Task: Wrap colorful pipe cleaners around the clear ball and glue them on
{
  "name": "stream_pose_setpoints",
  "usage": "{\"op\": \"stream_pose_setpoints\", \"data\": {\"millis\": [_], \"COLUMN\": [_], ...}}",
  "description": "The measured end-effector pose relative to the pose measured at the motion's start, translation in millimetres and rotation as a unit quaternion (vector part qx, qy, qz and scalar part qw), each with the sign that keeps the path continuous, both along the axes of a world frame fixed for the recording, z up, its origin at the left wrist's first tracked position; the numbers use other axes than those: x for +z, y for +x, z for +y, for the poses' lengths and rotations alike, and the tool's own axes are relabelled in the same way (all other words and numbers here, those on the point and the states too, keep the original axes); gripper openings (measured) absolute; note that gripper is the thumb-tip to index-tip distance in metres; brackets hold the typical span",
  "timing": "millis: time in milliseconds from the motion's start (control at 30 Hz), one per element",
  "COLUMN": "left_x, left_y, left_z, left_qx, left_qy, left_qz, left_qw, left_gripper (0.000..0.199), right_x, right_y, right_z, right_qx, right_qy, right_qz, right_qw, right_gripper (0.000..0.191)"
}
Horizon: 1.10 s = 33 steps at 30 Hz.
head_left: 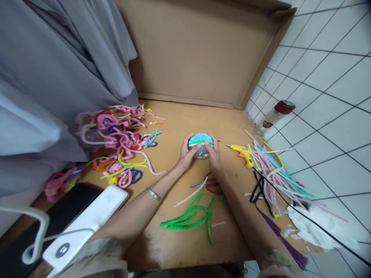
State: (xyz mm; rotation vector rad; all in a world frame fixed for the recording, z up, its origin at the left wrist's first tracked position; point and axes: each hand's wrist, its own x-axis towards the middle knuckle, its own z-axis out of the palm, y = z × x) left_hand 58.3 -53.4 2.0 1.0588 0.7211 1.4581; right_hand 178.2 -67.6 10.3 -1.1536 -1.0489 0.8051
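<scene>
A round object (pixel 201 138), striped blue at the top with green and white bands and a grey lower part, is held above the middle of the wooden table (pixel 179 116). My left hand (pixel 188 151) grips its left side, with the thumb on its front. On the right side my right hand (pixel 213 153) holds it too, thumb also resting on the front. Green pipe cleaner pieces (pixel 188 220) lie nearer to me, below the hands. Between them and the hands are a cream strip (pixel 193 192) and red loops (pixel 212 186), partly behind my right forearm.
Tangled colourful pipe cleaners (pixel 116 131) cover the left side. At right lie a yellow glue gun (pixel 245 153), straight pipe cleaners (pixel 272 173), white tissue (pixel 315 226) and a red-lidded bottle (pixel 275 116). A white power bank (pixel 87 224) sits front left; a cardboard panel (pixel 197 50) stands behind.
</scene>
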Motion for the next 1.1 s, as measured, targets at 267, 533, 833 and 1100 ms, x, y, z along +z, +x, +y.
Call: {"op": "stream_pose_setpoints", "data": {"millis": [267, 533, 833, 1100], "left_x": [-1.8, -2.0, -9.3, -2.2], "left_y": [-1, -2, -4, -5], "left_z": [5, 10, 15, 11], "left_qx": [0.037, 0.041, 0.017, 0.019], "left_qy": [-0.011, -0.025, -0.017, 0.000], "left_qz": [0.008, 0.003, 0.015, 0.046], "left_qw": [0.999, 0.999, 1.000, 0.999], "left_gripper": [0.064, 0.060, 0.065, 0.079], "right_x": [-0.2, -4.2, 2.6, 3.3], "right_y": [-2, 4, 7, 6], "right_z": [6, 10, 7, 6], "right_qx": [0.004, -0.040, -0.055, -0.076], "right_qy": [0.005, -0.012, -0.023, -0.021], "right_qz": [0.079, 0.113, 0.132, 0.132], "right_qw": [0.997, 0.993, 0.989, 0.988], "right_gripper": [0.050, 0.048, 0.040, 0.042]}}
